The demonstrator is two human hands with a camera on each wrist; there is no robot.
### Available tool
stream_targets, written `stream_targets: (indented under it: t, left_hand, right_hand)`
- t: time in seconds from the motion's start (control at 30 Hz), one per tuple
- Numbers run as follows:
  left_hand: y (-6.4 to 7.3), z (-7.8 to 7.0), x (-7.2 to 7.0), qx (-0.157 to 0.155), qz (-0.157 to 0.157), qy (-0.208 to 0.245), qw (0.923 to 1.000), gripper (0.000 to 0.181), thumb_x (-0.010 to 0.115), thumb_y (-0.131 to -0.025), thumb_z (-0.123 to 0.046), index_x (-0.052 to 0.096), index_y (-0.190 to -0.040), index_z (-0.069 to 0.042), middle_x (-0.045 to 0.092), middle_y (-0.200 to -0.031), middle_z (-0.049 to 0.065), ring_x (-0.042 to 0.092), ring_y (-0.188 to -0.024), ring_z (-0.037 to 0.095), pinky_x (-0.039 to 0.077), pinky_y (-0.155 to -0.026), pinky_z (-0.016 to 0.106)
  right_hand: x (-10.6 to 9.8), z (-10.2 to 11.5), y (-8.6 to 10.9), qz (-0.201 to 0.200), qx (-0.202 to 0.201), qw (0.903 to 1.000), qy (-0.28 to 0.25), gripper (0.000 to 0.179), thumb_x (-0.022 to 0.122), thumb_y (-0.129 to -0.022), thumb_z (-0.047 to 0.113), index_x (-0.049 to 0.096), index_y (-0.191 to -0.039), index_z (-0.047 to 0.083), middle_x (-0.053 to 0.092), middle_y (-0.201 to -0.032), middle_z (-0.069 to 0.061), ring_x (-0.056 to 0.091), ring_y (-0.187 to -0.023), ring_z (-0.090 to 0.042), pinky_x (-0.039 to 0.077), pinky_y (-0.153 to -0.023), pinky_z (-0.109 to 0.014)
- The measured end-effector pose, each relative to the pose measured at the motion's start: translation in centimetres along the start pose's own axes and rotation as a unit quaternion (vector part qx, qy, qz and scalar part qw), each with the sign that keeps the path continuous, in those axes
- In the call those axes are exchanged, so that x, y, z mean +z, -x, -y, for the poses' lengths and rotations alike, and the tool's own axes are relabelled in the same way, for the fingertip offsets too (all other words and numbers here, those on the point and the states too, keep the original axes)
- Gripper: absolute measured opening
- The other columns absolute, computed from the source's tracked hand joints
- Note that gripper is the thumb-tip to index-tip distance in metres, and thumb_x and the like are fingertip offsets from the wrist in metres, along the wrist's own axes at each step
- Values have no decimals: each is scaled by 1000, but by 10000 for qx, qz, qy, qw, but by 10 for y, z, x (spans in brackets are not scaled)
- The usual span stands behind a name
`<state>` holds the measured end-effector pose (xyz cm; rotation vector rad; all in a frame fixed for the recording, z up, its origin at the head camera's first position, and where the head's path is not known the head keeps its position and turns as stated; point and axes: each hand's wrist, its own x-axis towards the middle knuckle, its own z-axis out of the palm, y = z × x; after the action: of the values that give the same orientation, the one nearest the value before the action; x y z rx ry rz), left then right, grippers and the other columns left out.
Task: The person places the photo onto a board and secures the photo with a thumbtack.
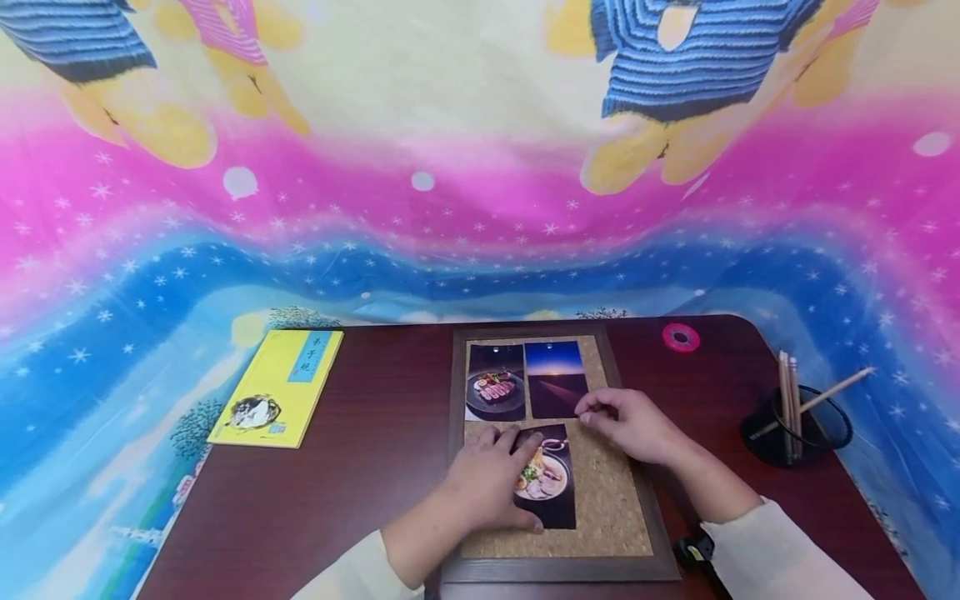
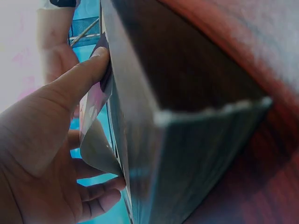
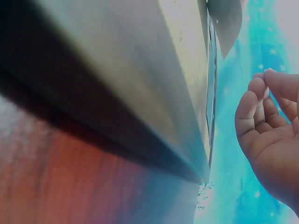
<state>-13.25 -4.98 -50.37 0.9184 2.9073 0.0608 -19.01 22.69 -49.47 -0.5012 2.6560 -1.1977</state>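
Observation:
My left hand [image 1: 491, 479] lies with spread fingers over a photo of a ramen bowl [image 1: 551, 487] on the lower part of a cork board [image 1: 611, 500]. Its thumb is at the photo's lower edge. In the left wrist view the photo [image 2: 98, 147] bows up off the board between thumb and fingers. My right hand [image 1: 633, 425] hovers over the board's right side, thumb and forefinger tips together; I cannot tell whether something small is between them. Above are a photo of sliced meat [image 1: 495, 387] and a sunset photo [image 1: 555, 383], side by side, each with a small pin-like dot at its top edge.
The board has a dark wooden frame [image 1: 562, 571] and lies on a reddish-brown table [image 1: 382, 400]. A yellow book [image 1: 262, 400] is at the left. Toward the right are a pink round object [image 1: 681, 337] and a black mesh holder [image 1: 832, 437] with several pencils.

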Motion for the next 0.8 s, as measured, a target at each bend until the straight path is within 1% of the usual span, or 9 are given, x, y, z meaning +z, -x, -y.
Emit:
stream_targets:
  t: [0.1,0.2,0.27,0.37,0.53,0.67,0.8]
  left_hand:
    - [0,-3,0,-29,47,61,10000,126,74,-60,-90,37,-162,-26,47,-158,14,50,-133,36,52,-100,50]
    - [0,-5,0,-52,110,42,9999,127,73,-60,-91,37,-163,-25,44,-160,15,48,-134,37,49,-104,51]
    - [0,-5,1,-56,150,14,9999,126,72,-61,-92,38,-163,-25,43,-161,15,48,-134,38,48,-106,51]
    - [1,-4,3,-47,192,13,9998,124,70,-61,-93,40,-162,-26,42,-161,16,46,-136,39,45,-110,53]
    - [1,-3,5,-46,246,6,9997,121,67,-62,-95,45,-159,-27,39,-163,16,43,-138,39,43,-112,54]
    - [1,-4,5,-76,275,-59,9996,121,66,-61,-96,47,-158,-25,38,-164,16,42,-138,39,43,-111,54]
    - [1,-5,5,-83,296,-117,9995,122,65,-62,-96,45,-159,-24,39,-163,16,43,-138,38,45,-109,53]
  right_hand:
    - [0,3,-3,114,-81,9999,62,7,70,-100,16,75,-104,19,69,-90,4,61,-71,-14,52,-64,-29]
    - [2,5,-8,195,-236,9994,186,7,70,-100,17,76,-104,20,69,-93,8,61,-81,-13,52,-72,-29]
    - [5,6,-12,259,-316,9990,207,7,70,-100,17,76,-104,19,70,-94,10,62,-83,-13,53,-74,-29]
    - [9,9,-19,351,-402,9984,199,7,70,-100,16,76,-104,17,69,-92,10,63,-83,-11,54,-74,-29]
    - [17,16,-30,637,-390,9971,176,6,69,-100,14,74,-102,15,67,-88,8,61,-80,-12,53,-71,-29]
    - [25,20,-38,890,-418,9943,412,7,68,-100,12,74,-100,16,67,-86,9,61,-78,-10,52,-72,-31]
    - [33,23,-46,1092,-353,9905,760,8,70,-99,12,75,-98,18,67,-86,13,61,-78,-8,51,-74,-32]
